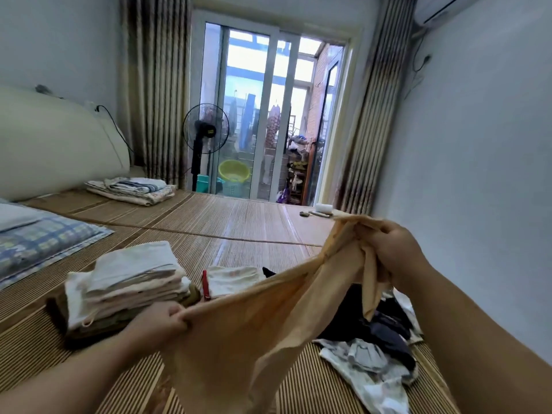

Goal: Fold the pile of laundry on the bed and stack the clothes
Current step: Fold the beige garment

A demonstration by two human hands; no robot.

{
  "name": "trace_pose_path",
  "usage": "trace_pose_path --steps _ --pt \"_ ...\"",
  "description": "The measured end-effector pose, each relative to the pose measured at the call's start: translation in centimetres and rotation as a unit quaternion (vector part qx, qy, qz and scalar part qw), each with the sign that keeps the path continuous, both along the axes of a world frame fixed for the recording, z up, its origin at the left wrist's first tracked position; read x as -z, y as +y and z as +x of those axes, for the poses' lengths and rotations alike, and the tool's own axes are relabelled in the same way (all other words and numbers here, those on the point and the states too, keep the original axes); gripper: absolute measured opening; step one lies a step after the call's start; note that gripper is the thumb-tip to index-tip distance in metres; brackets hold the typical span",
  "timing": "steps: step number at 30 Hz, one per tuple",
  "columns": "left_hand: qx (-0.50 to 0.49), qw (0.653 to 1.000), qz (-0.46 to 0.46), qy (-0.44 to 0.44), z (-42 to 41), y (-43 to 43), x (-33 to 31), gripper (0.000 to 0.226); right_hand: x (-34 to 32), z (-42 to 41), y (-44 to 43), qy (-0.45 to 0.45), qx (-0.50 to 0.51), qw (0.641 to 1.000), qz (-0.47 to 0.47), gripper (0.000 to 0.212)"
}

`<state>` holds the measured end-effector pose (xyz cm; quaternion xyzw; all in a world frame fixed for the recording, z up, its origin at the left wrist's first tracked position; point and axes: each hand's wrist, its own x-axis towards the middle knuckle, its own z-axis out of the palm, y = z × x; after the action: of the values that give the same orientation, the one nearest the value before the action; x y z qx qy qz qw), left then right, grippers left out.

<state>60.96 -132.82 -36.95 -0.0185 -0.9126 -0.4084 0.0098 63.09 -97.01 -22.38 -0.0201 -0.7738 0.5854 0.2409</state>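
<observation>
A pale orange garment point(254, 321) hangs stretched in the air between my two hands above the bed. My left hand point(158, 322) grips its lower left edge. My right hand point(394, 246) is raised higher and holds the bunched upper end. To the left, a stack of folded pale clothes point(128, 282) stands on the bamboo mat point(239, 222). A small folded white piece point(233, 279) with a red item beside it lies behind the garment. The unfolded pile of dark and white laundry point(379, 339) lies at the right, partly hidden by the garment.
A folded bundle of bedding point(131, 189) lies at the far left near the headboard. A checked pillow point(38, 243) sits at the left. Small items point(319, 210) lie at the mat's far right edge. A fan point(204, 135) stands by the glass door. The wall runs close on the right.
</observation>
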Motion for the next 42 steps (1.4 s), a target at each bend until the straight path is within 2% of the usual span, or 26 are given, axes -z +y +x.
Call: trace_pose_path --steps 2,4,6,8,10,13,16,18,20,21,23,25,27,30,31,34,37,40,42 --pt "-0.030 0.994 0.093 0.050 0.2 -0.6 -2.7 0.041 2.4 -0.5 1.2 -0.047 0.031 0.998 0.025 0.009" --pt "-0.036 0.984 0.147 0.089 0.5 -0.2 -5.6 0.040 4.6 -0.4 1.1 -0.127 0.020 0.988 0.091 0.016" --pt "0.000 0.984 0.139 0.114 0.7 1.1 -8.2 0.038 6.5 -0.1 -0.3 -0.226 -0.037 0.957 0.180 0.026" --pt "0.050 0.985 0.044 0.160 0.7 3.3 -10.3 0.032 7.1 0.3 -2.6 -0.267 -0.089 0.932 0.230 0.035" --pt "0.102 0.970 -0.082 0.207 0.9 5.7 -11.6 0.033 6.8 0.6 -5.2 -0.237 -0.139 0.932 0.238 0.044" --pt "0.155 0.956 -0.131 0.211 1.2 8.3 -12.0 0.034 4.7 1.4 -9.2 -0.142 -0.228 0.932 0.242 0.052" --pt "0.151 0.952 -0.086 0.254 1.6 10.1 -12.2 0.032 2.7 2.0 -11.4 -0.031 -0.182 0.925 0.332 0.021" --pt "0.132 0.955 0.006 0.266 2.0 10.3 -12.1 0.030 1.7 2.2 -11.3 -0.007 -0.154 0.934 0.323 0.011" --pt "0.150 0.962 0.110 0.199 1.9 9.6 -11.3 0.030 1.0 2.2 -10.3 -0.004 -0.155 0.950 0.272 0.014" --pt "0.178 0.965 0.121 0.147 2.1 9.2 -10.6 0.030 0.6 2.2 -9.8 0.001 -0.148 0.956 0.254 0.016" --pt "0.227 0.970 0.061 0.058 2.3 8.5 -9.1 0.019 0.0 1.9 -8.8 0.002 -0.137 0.970 0.199 0.022" --pt "0.222 0.974 0.042 0.012 2.5 8.0 -8.1 0.027 -0.7 1.7 -8.1 -0.007 -0.151 0.978 0.142 0.035" --pt "0.186 0.982 0.036 -0.009 2.4 7.2 -8.2 0.018 -1.2 1.5 -7.2 -0.008 -0.158 0.975 0.156 0.040" --pt "0.180 0.983 -0.013 -0.023 2.4 5.7 -9.8 0.030 -1.8 1.8 -5.8 0.002 -0.151 0.972 0.183 0.035" --pt "0.176 0.983 -0.045 -0.020 2.3 5.2 -10.4 0.026 -2.0 1.9 -5.4 0.008 -0.147 0.973 0.179 0.034" --pt "0.151 0.976 -0.157 0.023 1.7 3.8 -12.0 0.015 -2.7 1.8 -3.9 0.021 -0.150 0.972 0.178 0.036" --pt "0.106 0.959 -0.233 0.119 0.6 2.5 -13.5 0.024 -3.2 1.7 -2.7 0.022 -0.144 0.966 0.215 0.027" --pt "0.047 0.942 -0.241 0.229 0.2 1.7 -16.0 0.020 -4.1 1.8 -1.9 -0.011 -0.121 0.935 0.334 0.010" --pt "0.045 0.927 -0.237 0.288 0.2 1.5 -18.3 0.010 -4.8 1.4 -1.5 -0.037 -0.086 0.892 0.442 0.006"
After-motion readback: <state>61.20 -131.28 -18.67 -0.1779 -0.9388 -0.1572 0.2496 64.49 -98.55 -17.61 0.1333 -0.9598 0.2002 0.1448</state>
